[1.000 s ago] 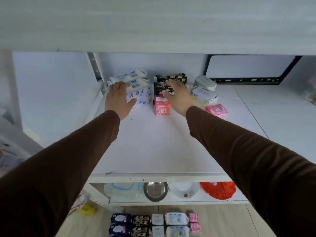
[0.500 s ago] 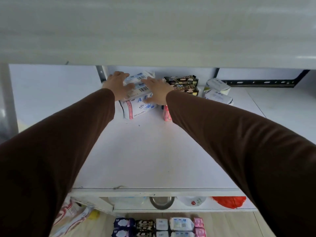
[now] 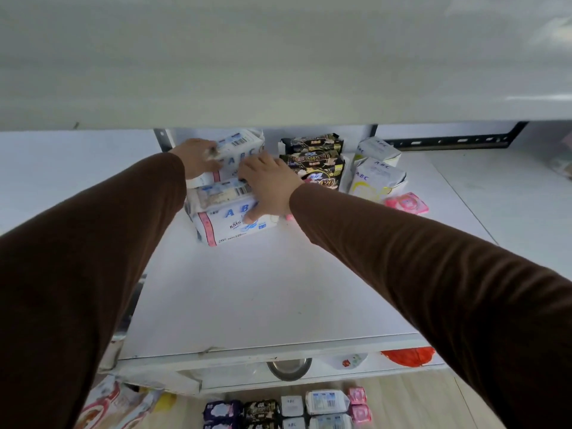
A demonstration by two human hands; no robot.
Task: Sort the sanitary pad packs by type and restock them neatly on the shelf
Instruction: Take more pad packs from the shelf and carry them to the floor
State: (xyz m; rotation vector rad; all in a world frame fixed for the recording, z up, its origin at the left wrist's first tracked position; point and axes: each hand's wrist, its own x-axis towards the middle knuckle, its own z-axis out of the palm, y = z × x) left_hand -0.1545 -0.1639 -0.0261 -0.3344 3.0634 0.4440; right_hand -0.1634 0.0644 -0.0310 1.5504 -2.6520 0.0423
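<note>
Deep on the shelf [image 3: 278, 305], the left hand [image 3: 198, 159] clasps the rear ABC pack [image 3: 238, 156] while the right hand [image 3: 269, 184] presses spread fingers on the front ABC pack [image 3: 229, 218].

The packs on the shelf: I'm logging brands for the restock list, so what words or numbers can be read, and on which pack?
"ABC" and "KMS": front white-and-blue pack under the right hand.
"ABC": rear white-and-blue pack, touched by the left hand.
"ABC": both white-and-yellow packs.
"420": front black pack, partly blurred.
Barcodes, small print, the pink pack and the floor packs: unreadable.
</note>
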